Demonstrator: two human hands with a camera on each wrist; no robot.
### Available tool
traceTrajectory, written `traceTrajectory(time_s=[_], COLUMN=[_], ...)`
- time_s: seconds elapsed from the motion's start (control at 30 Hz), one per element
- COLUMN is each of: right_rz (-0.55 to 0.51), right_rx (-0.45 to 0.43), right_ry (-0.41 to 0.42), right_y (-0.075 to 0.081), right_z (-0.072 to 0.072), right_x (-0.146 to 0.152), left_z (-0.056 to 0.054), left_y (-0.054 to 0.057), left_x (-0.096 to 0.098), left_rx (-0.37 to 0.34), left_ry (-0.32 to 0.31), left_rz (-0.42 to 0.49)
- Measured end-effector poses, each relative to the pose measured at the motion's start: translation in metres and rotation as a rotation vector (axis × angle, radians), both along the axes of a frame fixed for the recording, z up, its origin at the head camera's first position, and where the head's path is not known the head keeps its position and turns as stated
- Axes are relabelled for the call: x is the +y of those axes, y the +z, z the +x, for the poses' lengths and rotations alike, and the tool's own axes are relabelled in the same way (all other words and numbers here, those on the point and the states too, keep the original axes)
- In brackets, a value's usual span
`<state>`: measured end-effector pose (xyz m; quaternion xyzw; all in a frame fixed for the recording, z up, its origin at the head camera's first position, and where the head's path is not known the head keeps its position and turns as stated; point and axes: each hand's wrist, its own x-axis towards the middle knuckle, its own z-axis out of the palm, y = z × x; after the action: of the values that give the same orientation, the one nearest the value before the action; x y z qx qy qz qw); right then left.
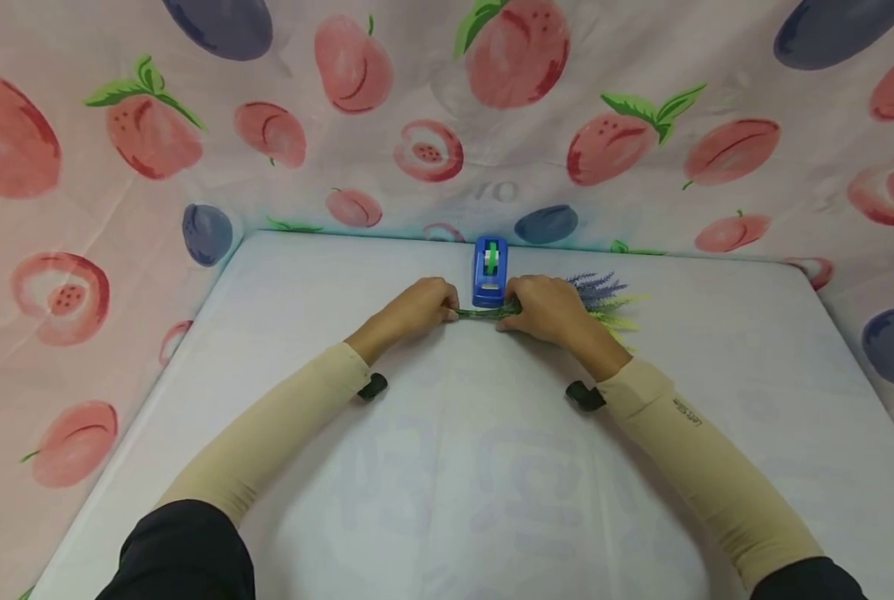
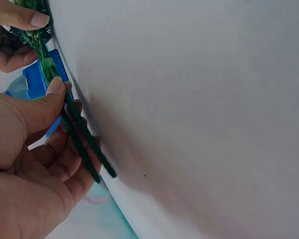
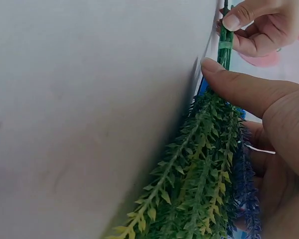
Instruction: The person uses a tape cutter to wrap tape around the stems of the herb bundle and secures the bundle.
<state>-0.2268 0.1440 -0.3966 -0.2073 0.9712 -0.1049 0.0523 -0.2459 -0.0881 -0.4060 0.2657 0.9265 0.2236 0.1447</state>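
Note:
A bunch of artificial lavender, with green, yellow and purple sprigs, lies sideways between both hands. My left hand pinches the green stems between thumb and fingers, and two stem ends stick out past the palm. Higher up, where the leafy part begins, my right hand grips the bunch, with the flower heads fanning out to the right. A band of clear tape wraps the stems between the two hands. Just behind the stems stands a blue tape dispenser with a green roll.
The white-covered table spreads out beneath the forearms. A fruit-patterned cloth hangs beyond its far edge and along the left side. Small black wrist cameras sit below both wrists.

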Motion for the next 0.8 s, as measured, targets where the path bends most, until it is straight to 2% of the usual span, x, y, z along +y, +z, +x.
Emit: traceTrajectory(time_s=[0.17,0.33,0.8], right_rz=[0.002,-0.005,0.003], right_rx=[0.011,0.071,0.095], right_ry=[0.012,0.055,0.066], right_y=[0.003,0.002,0.005], right_z=[0.002,0.001,0.005], right_x=[0.001,0.006,0.02], left_z=[0.003,0.005,0.008], left_y=[0.0,0.002,0.0], left_x=[0.0,-0.001,-0.015], left_rx=[0.03,0.054,0.053], left_ry=[-0.006,-0.009,-0.035], left_rz=[-0.02,-0.038,0.014])
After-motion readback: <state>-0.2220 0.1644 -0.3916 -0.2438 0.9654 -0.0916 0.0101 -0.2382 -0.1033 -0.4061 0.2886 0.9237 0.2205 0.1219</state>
